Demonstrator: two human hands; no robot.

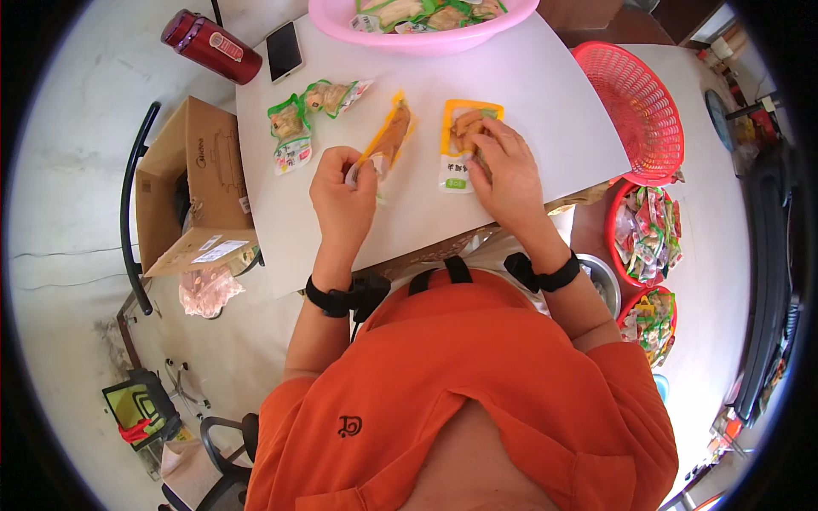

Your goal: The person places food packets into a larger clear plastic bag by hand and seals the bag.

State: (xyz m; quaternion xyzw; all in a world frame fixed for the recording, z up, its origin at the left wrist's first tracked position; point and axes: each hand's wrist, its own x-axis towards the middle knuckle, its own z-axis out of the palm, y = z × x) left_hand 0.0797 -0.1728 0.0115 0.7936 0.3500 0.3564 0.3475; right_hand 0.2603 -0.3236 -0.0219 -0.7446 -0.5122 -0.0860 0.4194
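My left hand (348,191) pinches the lower end of a yellow-edged plastic food packet (391,137), tilted so that its brown contents show through the side. A second yellow-edged packet (455,167) with tan pieces inside lies on the white table. Over its right side rests my right hand (508,163), fingers spread and touching the packet; whether they grip it I cannot tell. Left of my left hand are two green-edged vacuum packets, one upright (291,133) and one lying sideways (332,97).
A pink basin (425,43) of packets sits at the table's (543,83) far edge. Left of it are a phone (284,52) and a red thermos (214,48). A red basket (629,115) stands right, above red tubs of packets (647,236). An open cardboard box (217,166) stands left.
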